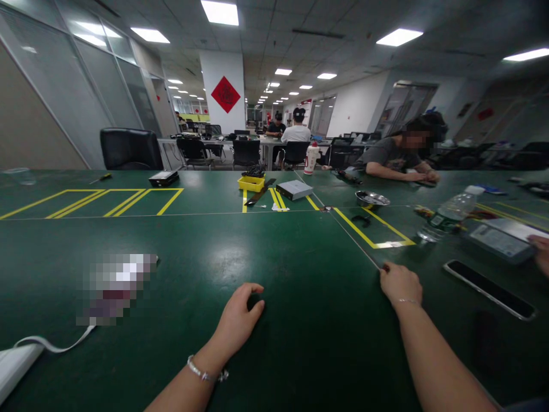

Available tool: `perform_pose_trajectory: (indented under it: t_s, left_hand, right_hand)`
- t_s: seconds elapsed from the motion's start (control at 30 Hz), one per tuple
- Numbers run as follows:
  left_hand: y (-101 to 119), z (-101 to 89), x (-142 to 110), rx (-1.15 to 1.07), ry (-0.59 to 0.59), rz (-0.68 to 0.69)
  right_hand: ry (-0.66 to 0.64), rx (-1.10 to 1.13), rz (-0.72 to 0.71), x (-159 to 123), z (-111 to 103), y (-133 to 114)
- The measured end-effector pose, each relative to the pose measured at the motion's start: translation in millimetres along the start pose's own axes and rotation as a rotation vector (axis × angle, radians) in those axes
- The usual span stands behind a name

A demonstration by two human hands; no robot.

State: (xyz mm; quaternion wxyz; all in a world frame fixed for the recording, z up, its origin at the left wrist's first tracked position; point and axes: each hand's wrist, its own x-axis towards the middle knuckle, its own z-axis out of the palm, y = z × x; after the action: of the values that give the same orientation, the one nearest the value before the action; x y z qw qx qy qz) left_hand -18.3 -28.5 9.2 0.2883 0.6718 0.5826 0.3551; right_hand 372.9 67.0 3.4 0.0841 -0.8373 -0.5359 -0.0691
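Note:
My left hand (240, 315) rests on the green table (295, 366), with a beaded bracelet at its wrist. Its thumb and forefinger are curved and apart, with nothing between them. To the right, my right hand (401, 284) lies on the table at a seam line, fingers curled inward. Whether it holds anything small is hidden. Beyond my right hand is a yellow tape outline (351, 229) holding a small dark curved piece (360, 220). A phone (489, 289) lies right of my right hand. Left of my left hand sits a blurred-out phone-like device (118, 289) on a white cable.
Across the table stand a yellow bin (251, 183), a grey box (294, 189), a metal bowl (372, 199) and a black box (163, 178). A water bottle (450, 214) tilts at right. Another person's hand (539, 254) touches a grey device (500, 240). A person leans on the table (398, 154).

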Motion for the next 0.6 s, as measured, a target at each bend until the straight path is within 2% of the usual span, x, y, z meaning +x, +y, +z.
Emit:
perform_pose_trajectory:
  t_s: [0.23, 0.3, 0.43, 0.6]
  left_hand:
    - [5, -0.4, 0, 0.029, -0.029, 0.005]
    - [5, 0.0, 0, 0.035, -0.045, 0.013]
    - [4, 0.8, 0, 0.065, -0.059, 0.047]
    - [5, 2.7, -1, 0.168, -0.090, 0.154]
  right_hand:
    - [0.053, 0.009, 0.024, -7, 1, -6]
    - [0.092, 0.017, -0.040, -15, -3, -17]
    - [0.069, 0.104, -0.397, -44, -16, -60]
    - [-0.151, 0.255, -0.853, -107, -33, -122]
